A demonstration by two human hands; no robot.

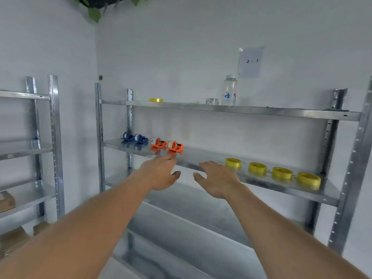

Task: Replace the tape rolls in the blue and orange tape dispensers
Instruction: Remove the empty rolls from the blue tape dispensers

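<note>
Two blue tape dispensers lie at the left end of the middle metal shelf. Two orange tape dispensers sit just right of them. Several yellow tape rolls lie flat in a row along the right half of the same shelf. My left hand reaches out with relaxed fingers, its fingertips close below the nearer orange dispenser and holding nothing. My right hand is stretched out beside it, fingers spread, in front of the shelf edge, left of the first yellow roll.
The top shelf carries a yellow roll, a clear tape roll and a plastic bottle. A second metal rack stands at the left with cardboard boxes. A paper sign hangs on the wall.
</note>
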